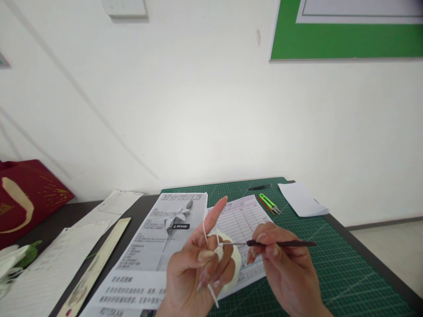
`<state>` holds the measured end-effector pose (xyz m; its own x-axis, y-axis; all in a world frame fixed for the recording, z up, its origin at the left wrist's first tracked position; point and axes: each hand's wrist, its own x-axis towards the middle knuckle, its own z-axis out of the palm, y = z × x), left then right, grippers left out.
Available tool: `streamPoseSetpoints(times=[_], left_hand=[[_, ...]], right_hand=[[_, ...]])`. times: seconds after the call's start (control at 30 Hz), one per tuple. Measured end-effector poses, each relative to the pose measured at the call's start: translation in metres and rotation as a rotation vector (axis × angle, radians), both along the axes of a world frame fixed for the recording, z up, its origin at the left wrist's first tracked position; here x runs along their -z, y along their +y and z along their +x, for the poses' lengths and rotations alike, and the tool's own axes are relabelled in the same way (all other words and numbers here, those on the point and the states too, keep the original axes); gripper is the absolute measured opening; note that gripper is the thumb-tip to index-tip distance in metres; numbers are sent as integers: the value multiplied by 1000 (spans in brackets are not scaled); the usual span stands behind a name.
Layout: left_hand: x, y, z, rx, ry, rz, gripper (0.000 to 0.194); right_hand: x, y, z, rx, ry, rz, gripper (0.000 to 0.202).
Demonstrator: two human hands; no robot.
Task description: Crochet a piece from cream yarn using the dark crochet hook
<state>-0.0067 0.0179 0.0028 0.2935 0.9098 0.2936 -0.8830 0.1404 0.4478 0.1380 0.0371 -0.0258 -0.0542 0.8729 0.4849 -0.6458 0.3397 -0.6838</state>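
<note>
My left hand [194, 266] pinches a small piece of white crochet work [218, 251] between thumb and fingers, its index finger raised with white yarn [204, 230] around it. A yarn tail [213, 296] hangs below the curled fingers. Behind them shows a pale, rounded shape [236, 264], mostly hidden; I cannot tell what it is. My right hand [291, 270] grips a crochet hook [302, 243] by its dark handle, pen-fashion. The thin metal shaft points left, its tip at the white stitches near my left fingers.
Under my hands lie a green cutting mat [343, 264], a printed flower sheet [142, 246] and a table sheet [243, 215]. Behind are green thread snips [269, 201], a dark slim tool [259, 187] and white paper [301, 200]. Leftward are a ruler [102, 259] and red bag [42, 193].
</note>
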Motion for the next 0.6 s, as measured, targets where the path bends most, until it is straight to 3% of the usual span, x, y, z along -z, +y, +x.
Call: streamPoseSetpoints(times=[0.2,0.4,0.6], left_hand=[[-2,-1,-1,28,12,-1,60],[-1,0,-2,28,-9,38,61],[1,2,-4,33,9,14,58]], right_hand=[[-1,1,2,17,-43,57,9],[1,5,13,126,-223,242,12],[-2,7,14,33,-146,137,9]])
